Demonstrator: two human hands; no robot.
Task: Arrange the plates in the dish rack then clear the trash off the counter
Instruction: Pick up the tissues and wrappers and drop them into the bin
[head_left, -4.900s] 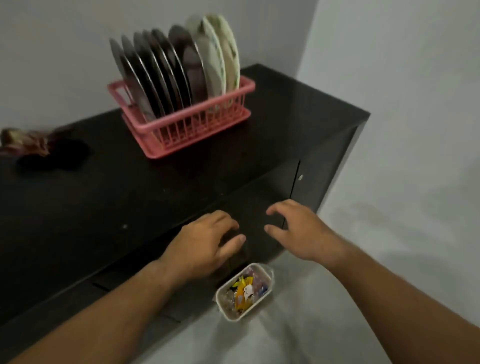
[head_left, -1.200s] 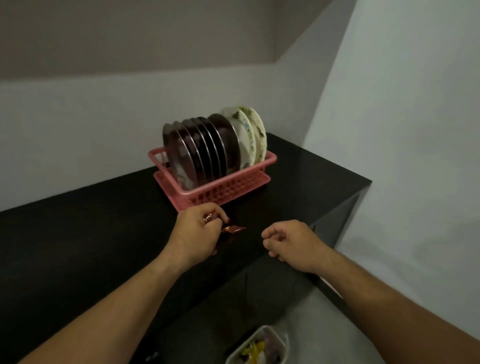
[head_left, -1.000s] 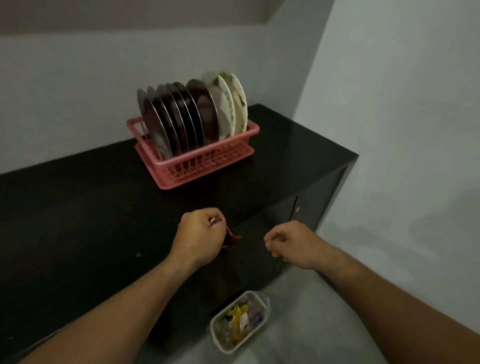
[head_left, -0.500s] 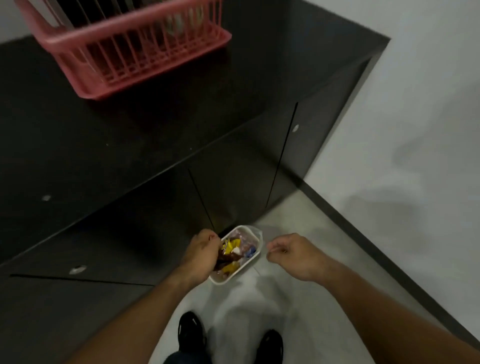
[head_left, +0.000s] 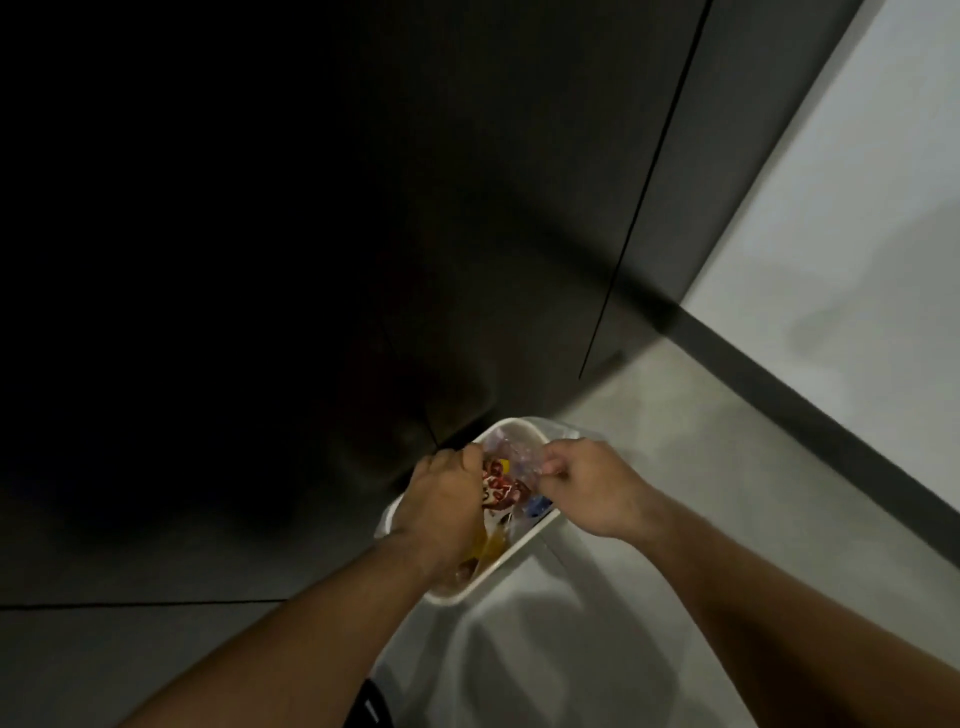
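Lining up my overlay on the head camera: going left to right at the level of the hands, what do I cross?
Dark cabinet front → left hand → red wrapper in the white bin → right hand → grey floor → dark skirting strip along the wall.

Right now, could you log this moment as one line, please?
left hand: wrapper over bin | right hand: pinching liner

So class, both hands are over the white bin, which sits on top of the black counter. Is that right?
Not quite. The head view shows the white bin on the grey floor at the foot of the dark cabinet. Both the left hand and right hand are over it.
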